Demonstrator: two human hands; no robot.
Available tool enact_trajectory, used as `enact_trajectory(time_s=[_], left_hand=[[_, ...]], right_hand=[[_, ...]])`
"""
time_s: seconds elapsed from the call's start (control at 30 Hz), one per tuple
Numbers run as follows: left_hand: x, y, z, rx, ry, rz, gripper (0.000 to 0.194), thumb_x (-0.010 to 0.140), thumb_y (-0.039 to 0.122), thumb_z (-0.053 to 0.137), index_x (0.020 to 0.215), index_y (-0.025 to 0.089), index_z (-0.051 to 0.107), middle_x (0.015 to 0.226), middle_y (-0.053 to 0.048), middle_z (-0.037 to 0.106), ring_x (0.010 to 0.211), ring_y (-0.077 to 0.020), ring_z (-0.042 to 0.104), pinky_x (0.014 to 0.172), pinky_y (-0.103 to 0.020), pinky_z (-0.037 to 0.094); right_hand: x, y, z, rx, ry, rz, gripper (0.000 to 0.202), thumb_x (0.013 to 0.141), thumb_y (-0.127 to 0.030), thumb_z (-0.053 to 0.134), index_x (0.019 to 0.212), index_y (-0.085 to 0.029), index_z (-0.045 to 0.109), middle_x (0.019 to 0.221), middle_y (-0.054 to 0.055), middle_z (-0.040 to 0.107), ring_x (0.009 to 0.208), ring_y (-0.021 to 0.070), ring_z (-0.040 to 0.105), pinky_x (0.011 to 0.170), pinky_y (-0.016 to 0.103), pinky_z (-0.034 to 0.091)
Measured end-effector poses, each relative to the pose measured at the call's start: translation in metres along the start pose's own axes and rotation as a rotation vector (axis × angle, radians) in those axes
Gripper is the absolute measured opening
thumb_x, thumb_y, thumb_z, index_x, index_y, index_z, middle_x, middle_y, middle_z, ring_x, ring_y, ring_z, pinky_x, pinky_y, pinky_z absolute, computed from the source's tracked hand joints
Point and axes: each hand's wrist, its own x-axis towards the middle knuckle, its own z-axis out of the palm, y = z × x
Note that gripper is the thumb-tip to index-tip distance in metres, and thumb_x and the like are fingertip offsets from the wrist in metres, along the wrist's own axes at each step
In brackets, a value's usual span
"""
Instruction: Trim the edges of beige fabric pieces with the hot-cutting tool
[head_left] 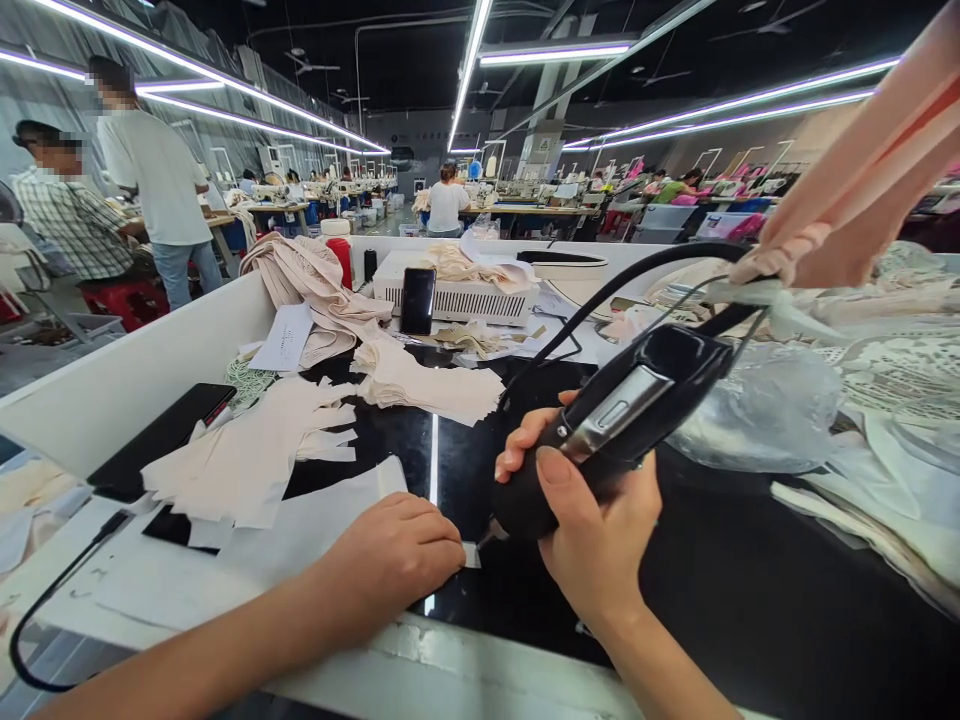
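My right hand (600, 530) is wrapped round a black corded hand-held power tool (619, 400) with a silver switch plate. The tool tilts down to the left, and its narrow tip (493, 533) is close to a small white piece (471, 555), which looks like fabric. The fingers of my left hand (409, 545) are closed on that piece against the glossy black tabletop (720, 560). Whether the tip touches the piece I cannot tell. A knotted pink cloth strip (787, 255) hangs at the tool's rear, beside its thick black cable (622, 285).
Cut cream fabric pieces (232, 450) lie left, near a dark phone-like device (161, 440). More fabric (424, 380) lies ahead. A second phone (418, 300) leans on a white vented box (465, 295). Clear plastic (757, 410) lies right. People (154, 190) are beyond the table's raised white edge (142, 365).
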Motion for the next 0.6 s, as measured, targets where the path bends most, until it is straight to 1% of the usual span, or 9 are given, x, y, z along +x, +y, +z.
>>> enact_trajectory(time_s=[0.17,0.3,0.43,0.6], left_hand=[[0.0038,0.0018,-0.0052,-0.023,-0.016,-0.009,0.026,0.113,0.014,0.049,0.098,0.016,0.069,0.099,-0.004,0.076,0.092,-0.0174,0.071,0.088,-0.03,0.054],[0.0072,0.0033,-0.0086,-0.019,0.009,-0.015,0.021,0.112,0.015,0.052,0.103,0.016,0.071,0.097,-0.003,0.076,0.087,-0.0177,0.071,0.084,-0.029,0.055],[0.0056,0.0032,-0.0067,-0.008,0.045,-0.026,0.022,0.112,0.015,0.053,0.105,0.017,0.074,0.094,-0.004,0.075,0.083,-0.0175,0.07,0.079,-0.027,0.054],[0.0021,0.0018,-0.0042,-0.04,0.053,-0.035,0.025,0.112,0.017,0.053,0.102,0.017,0.075,0.096,-0.004,0.075,0.086,-0.017,0.071,0.081,-0.027,0.055]], right_hand=[[-0.0043,-0.0051,-0.0017,0.031,-0.026,0.021,0.031,0.089,-0.037,0.084,0.11,-0.029,0.063,0.084,-0.004,0.068,0.061,0.0132,0.065,0.054,0.027,0.058],[-0.0052,-0.0047,-0.0043,0.028,-0.03,0.023,0.033,0.09,-0.036,0.084,0.115,-0.031,0.064,0.086,-0.004,0.068,0.062,0.0134,0.065,0.055,0.027,0.058],[-0.004,-0.0026,-0.0064,0.023,-0.007,0.02,0.035,0.089,-0.04,0.086,0.115,-0.031,0.065,0.084,-0.004,0.068,0.063,0.0135,0.065,0.057,0.027,0.058],[-0.0048,-0.0026,-0.0065,0.025,-0.011,0.026,0.036,0.088,-0.041,0.087,0.115,-0.031,0.065,0.084,-0.004,0.069,0.062,0.0138,0.065,0.056,0.027,0.058]])
